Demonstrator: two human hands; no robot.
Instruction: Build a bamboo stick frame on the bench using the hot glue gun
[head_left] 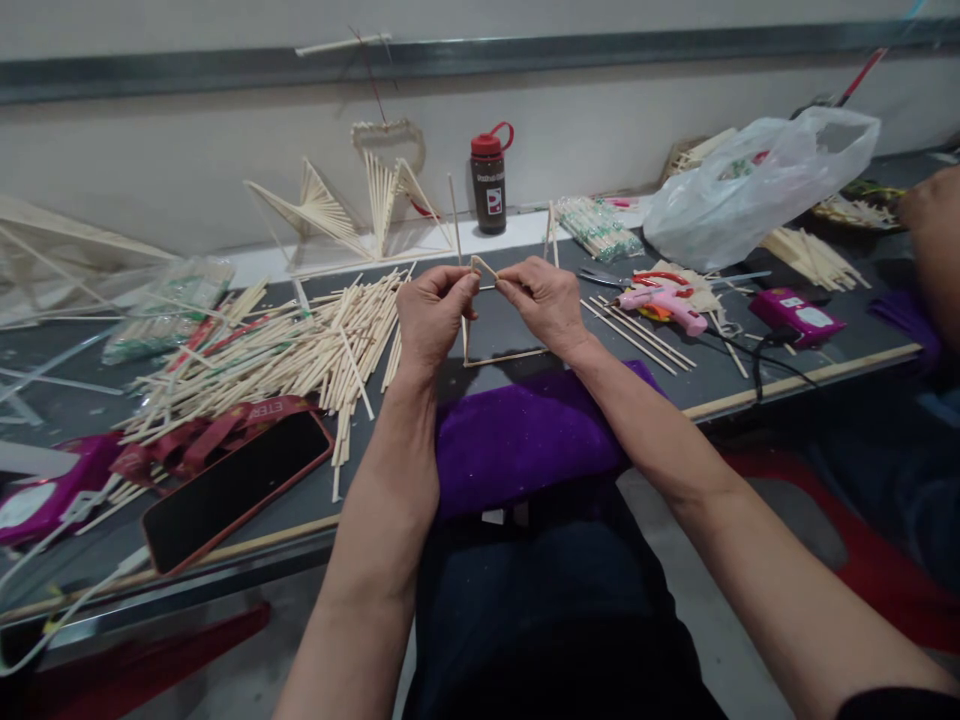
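Observation:
My left hand [435,312] and my right hand [546,303] are close together above the table, both with thumb and fingers pinched. Between them runs a short thin wooden stick [485,267], its left end meeting the top of another stick at my left fingertips. Just beneath my hands is a frame of wooden sticks [506,357], with a horizontal stick in front and upright ones rising behind. My fingers hide part of the joints. A folded purple cloth [525,440] lies at the table edge under my forearms.
A heap of loose sticks [330,340] and a phone [238,490] lie on the left. A pink glue gun [667,303], pliers [660,281] and a purple box [796,316] are on the right. Behind stand a bottle [489,185] and a plastic bag [750,195]. Another person's hand [934,230] is far right.

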